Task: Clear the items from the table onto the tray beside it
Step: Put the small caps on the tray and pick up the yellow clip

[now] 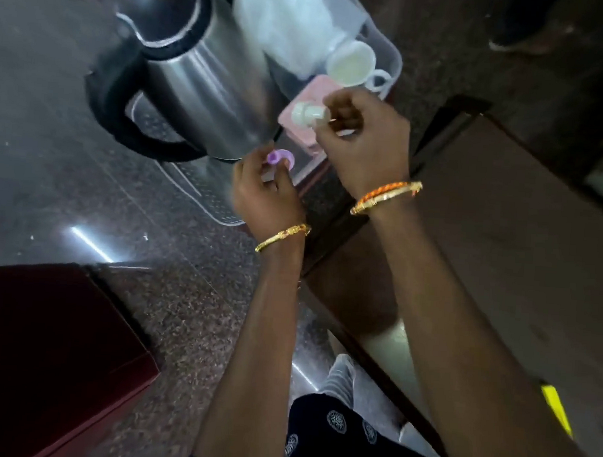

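A clear plastic tray [205, 200] lies on the dark stone floor. On it stand a steel kettle [203, 78] with a black handle, a white plastic bag [289, 24], a white cup [352, 64] and a pink box [307, 103]. My right hand [363, 140] hovers over the pink box, shut on a small white bottle [308, 114]. My left hand [266, 193] is over the tray's near edge, pinching a small purple cap [282, 157]. The brown table [506, 242] is to the right of the tray.
A dark red box [34, 352] sits on the floor at the lower left. A yellow object [555, 406] lies near the table's right side. A shoe [527, 33] shows at the top right. My patterned clothing [349, 442] is at the bottom.
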Available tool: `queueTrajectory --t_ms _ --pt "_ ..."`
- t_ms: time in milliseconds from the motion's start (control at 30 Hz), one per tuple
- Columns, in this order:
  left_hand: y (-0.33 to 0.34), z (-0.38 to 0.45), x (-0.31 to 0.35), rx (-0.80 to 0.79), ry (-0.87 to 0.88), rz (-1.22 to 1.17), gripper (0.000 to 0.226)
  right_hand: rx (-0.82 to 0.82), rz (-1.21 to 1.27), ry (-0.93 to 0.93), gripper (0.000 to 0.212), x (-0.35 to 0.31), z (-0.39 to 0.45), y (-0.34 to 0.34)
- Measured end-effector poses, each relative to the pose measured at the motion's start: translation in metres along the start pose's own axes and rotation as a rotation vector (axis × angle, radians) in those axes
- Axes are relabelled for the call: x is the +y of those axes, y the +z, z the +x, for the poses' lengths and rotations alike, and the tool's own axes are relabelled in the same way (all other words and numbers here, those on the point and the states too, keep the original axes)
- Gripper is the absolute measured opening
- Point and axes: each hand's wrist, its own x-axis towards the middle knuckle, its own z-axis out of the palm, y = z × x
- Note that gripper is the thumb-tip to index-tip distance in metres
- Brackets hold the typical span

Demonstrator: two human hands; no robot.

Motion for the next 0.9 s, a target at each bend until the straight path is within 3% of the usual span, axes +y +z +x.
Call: queueTrajectory --t_ms 200,367,900 --pt "-0.004 0.034 -0.025 -0.122 -0.184 0.111 0.021 -0.453 -0.551 -0.155 0.019 -0.011 0.030 0.037" --pt "0.005 0.054 -0.039 -0.298 -0.236 0.287 0.023 -0.465 -1.054 -0.427 0.027 -0.009 0.031 0.062" --pt "0.014 0.058 -0.050 -0.430 -0.372 0.240 0.031 -0.454 -1.125 -0.339 0.033 0.014 0.037 0.075"
